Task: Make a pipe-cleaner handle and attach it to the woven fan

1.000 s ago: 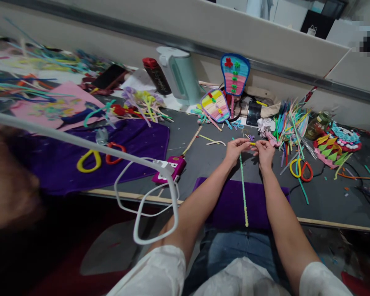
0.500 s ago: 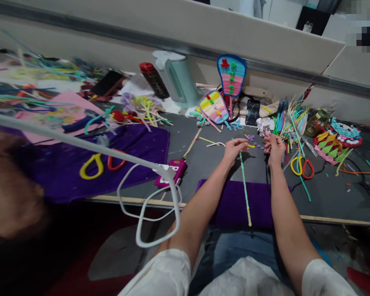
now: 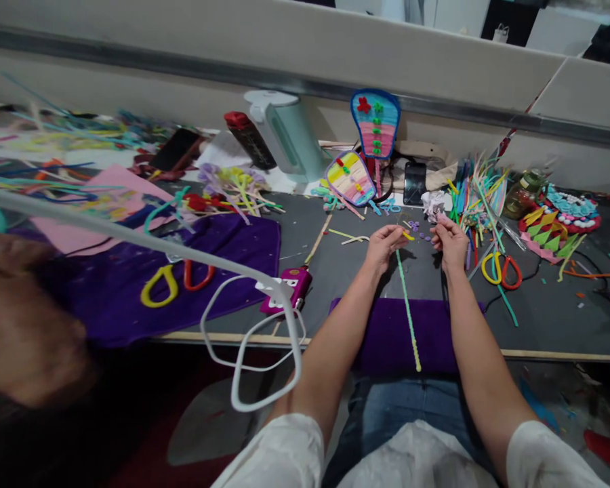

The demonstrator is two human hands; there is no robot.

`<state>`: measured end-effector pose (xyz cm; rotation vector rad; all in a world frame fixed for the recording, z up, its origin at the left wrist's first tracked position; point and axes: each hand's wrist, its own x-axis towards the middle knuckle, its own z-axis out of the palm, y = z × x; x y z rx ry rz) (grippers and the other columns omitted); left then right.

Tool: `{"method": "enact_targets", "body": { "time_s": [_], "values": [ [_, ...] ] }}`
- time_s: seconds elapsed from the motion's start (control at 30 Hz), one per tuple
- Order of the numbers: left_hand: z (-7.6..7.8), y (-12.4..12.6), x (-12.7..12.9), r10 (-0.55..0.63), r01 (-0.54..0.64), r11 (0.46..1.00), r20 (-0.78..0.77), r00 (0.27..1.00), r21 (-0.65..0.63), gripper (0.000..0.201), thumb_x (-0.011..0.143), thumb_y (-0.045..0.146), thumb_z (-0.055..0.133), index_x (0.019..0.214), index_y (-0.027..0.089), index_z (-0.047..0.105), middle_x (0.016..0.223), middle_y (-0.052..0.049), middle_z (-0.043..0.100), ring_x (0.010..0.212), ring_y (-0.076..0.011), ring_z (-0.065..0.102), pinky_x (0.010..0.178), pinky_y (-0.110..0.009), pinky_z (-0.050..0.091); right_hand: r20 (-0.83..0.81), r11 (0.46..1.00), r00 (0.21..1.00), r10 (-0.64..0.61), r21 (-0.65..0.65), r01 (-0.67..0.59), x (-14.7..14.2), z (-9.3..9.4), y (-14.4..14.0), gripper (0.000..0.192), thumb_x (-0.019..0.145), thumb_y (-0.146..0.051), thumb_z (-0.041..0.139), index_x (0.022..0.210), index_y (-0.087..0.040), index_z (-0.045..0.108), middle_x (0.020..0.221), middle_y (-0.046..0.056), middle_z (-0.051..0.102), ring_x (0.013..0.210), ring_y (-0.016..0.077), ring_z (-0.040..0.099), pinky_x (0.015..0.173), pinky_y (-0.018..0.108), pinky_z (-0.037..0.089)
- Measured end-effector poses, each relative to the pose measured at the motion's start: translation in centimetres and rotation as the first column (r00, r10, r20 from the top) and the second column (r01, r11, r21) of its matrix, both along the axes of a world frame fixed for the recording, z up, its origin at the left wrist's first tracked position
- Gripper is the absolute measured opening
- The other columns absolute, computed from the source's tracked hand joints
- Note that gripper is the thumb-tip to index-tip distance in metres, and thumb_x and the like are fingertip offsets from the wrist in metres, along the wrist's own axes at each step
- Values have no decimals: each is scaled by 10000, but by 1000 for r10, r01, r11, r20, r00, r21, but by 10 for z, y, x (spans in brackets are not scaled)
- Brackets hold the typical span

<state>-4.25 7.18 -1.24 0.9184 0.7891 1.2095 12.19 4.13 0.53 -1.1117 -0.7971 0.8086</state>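
The left hand (image 3: 385, 245) pinches the upper end of a long green pipe cleaner (image 3: 408, 313), which hangs down across a purple cloth (image 3: 386, 332) at the table edge. The right hand (image 3: 451, 242) is held just beside it, fingers curled, near small purple beads (image 3: 423, 236). Yellow-and-red scissors (image 3: 498, 270) lie to the right.

The green pipe cleaner (image 3: 408, 308) is looking fuzzy and bristly — the purple cloth (image 3: 386, 332) under it is showing a soft, matt nap, while the grey tabletop (image 3: 335, 271) is looking smooth and dull.
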Motion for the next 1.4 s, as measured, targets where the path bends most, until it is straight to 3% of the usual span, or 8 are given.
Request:
{"method": "enact_targets", "body": {
  "time_s": [0.13,0.27,0.43,0.67,0.97,1.13,1.4],
  "values": [
    [0,3,-5,18,-17,999,-30,999,44,421,614,457,814,858,155,650,874,-57,722,721,-137,666,748,-305,544,-21,997,997,-71,-15,71,10,1,1,406,760,-515,633,989,-180,641,797,26,694,523,83,568,410,177,388],
    [1,4,-11,-24,27,998,-59,998,48,416,596,434,830,836,144,652,814,-49,715,683,-132,651,703,-296,547,-22,976,976,-215,24,216,31,0,4,465,785,-520,605,1090,-171,620,862,44,705,678,114,643,561,209,490],
    [1,4,-17,-123,128,991,-126,984,34,394,619,412,822,856,135,674,793,-55,712,667,-132,646,696,-298,557,75,975,972,-221,33,219,46,-3,7,480,785,-481,603,1130,-151,652,868,61,729,677,130,642,641,263,522],
    [0,6,-19,-166,165,986,-85,982,-22,364,638,384,807,855,129,664,760,-56,705,635,-137,655,650,-293,567,196,965,946,-259,93,245,46,-10,10,420,781,-429,599,1052,-127,704,747,45,726,541,98,531,589,255,483],
    [1,8,-22,-199,197,979,-42,979,-48,355,663,348,783,920,133,665,766,-52,715,617,-142,669,633,-284,567,149,971,964,-222,128,203,43,-11,11,416,765,-409,610,1053,-121,694,732,41,709,526,96,482,551,246,431],
    [2,7,-24,-205,204,979,-50,977,-25,487,670,289,771,1122,161,643,809,-47,725,646,-140,679,648,-279,568,126,982,975,-182,74,174,43,-10,9,459,781,-427,597,1115,-120,663,749,39,703,508,90,471,483,224,390],
    [8,4,-23,-205,204,978,-42,978,-34,404,666,265,763,1041,136,684,814,-52,708,653,-123,657,606,-252,564,57,986,985,-165,16,165,40,-8,7,387,763,-380,621,1063,-143,680,725,27,706,471,81,451,410,201,358]
  ]
}}
